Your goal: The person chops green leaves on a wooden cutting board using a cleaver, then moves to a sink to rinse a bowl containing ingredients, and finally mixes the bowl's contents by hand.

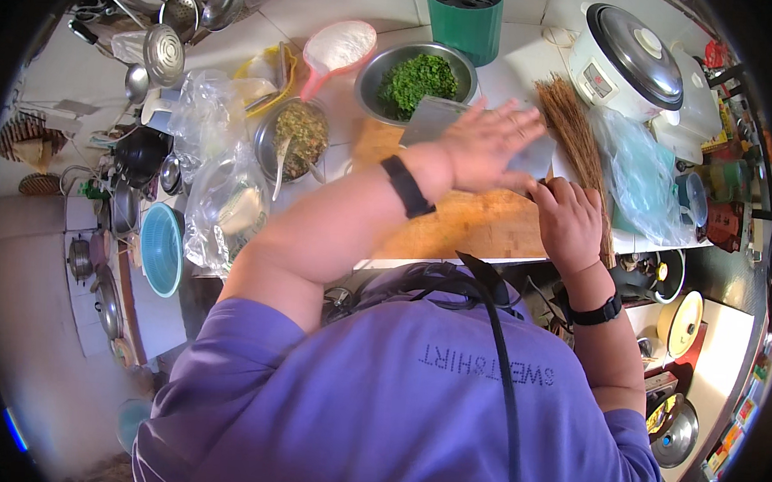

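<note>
My right hand (pixel 569 214) is closed on the dark handle of a broad cleaver. The cleaver's wide metal blade (pixel 427 120) is held flat above a wooden cutting board (pixel 475 226). With fingers spread, my left hand (pixel 486 145) lies over the blade, which it partly hides; whether it touches the metal I cannot tell. Just beyond the blade stands a steel bowl (pixel 464 65) of chopped green leaves (pixel 417 82). To its left are a pink scoop of white powder (pixel 339 45) and a metal bowl of chopped filling (pixel 302 135) with a spoon in it.
A whisk broom of brown bristles (pixel 574 126), a plastic bag (pixel 638 169) and a rice cooker (pixel 631 57) lie to the right. At the back is a green knife block (pixel 463 26). On the left are clear plastic bags (pixel 209 114), a yellow basket (pixel 285 98) and hanging ladles (pixel 164 56).
</note>
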Action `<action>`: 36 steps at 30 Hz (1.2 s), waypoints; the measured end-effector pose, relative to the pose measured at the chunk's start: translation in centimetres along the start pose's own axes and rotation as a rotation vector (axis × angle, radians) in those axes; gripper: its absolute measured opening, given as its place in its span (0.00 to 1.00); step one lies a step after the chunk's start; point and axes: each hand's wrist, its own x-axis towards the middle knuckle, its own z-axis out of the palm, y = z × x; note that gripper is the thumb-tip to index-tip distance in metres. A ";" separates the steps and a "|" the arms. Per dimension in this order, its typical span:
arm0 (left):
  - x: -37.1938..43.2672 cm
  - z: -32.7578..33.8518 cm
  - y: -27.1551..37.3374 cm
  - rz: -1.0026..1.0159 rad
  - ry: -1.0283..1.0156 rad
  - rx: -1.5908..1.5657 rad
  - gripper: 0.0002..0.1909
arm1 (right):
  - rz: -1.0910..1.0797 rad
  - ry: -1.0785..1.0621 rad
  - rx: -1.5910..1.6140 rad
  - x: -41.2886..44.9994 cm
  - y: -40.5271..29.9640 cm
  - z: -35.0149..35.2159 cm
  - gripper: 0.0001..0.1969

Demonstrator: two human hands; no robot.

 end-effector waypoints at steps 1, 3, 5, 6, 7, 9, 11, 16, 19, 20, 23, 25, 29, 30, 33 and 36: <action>0.1 0.2 0.2 0.014 -0.009 -0.077 0.41 | -0.003 0.004 -0.003 0.2 0.0 0.0 0.08; 0.2 0.2 -0.4 0.009 -0.043 -0.060 0.42 | -0.007 0.080 -0.027 0.9 -0.2 0.0 0.08; -0.1 -0.1 -2.4 -0.141 -0.139 -0.055 0.44 | -0.002 0.091 -0.023 1.2 0.1 -0.1 0.08; -1.1 0.5 -4.5 -0.201 -0.174 -0.004 0.45 | 0.004 0.102 -0.028 1.3 0.0 -0.2 0.09; -1.5 0.6 -5.4 -0.199 -0.176 -0.005 0.45 | 0.014 0.111 -0.036 1.3 0.1 -0.3 0.09; -2.3 1.0 -7.1 -0.314 -0.197 0.043 0.45 | 0.022 0.094 -0.035 1.1 0.0 -0.2 0.09; -3.1 0.9 -9.3 -0.368 -0.204 0.044 0.45 | 0.077 0.050 -0.049 0.9 0.3 -0.2 0.10; -5.4 1.7 -14.5 -0.714 0.012 0.072 0.31 | 0.228 0.016 -0.017 -0.3 0.9 0.1 0.10; -6.3 1.6 -16.1 -0.628 0.169 -0.160 0.19 | 0.453 -0.072 0.022 -3.1 1.4 1.3 0.10; -6.3 1.8 -16.7 -0.690 0.226 -0.348 0.16 | 0.491 -0.069 0.011 -3.8 1.6 1.8 0.10; -4.8 0.2 -14.8 -0.795 0.010 -0.402 0.19 | 0.587 -0.094 -0.026 -6.0 2.4 3.6 0.10; -5.7 2.1 -15.0 -0.704 0.117 -0.134 0.23 | 0.601 -0.097 -0.044 -6.2 2.3 4.4 0.09; -4.9 3.2 -15.5 -0.618 0.068 -0.027 0.31 | 0.572 -0.172 -0.173 -7.8 3.6 8.7 0.07; -4.9 3.5 -15.5 -0.605 0.093 -0.019 0.33 | 0.580 -0.148 -0.105 -7.9 2.9 9.3 0.07; -5.5 3.2 -14.6 -0.664 0.260 -0.395 0.35 | 0.599 -0.123 0.022 -7.1 2.2 9.4 0.07; -4.5 2.3 -12.8 -0.746 0.368 -1.008 0.43 | 0.622 -0.210 0.059 -7.1 2.3 10.2 0.10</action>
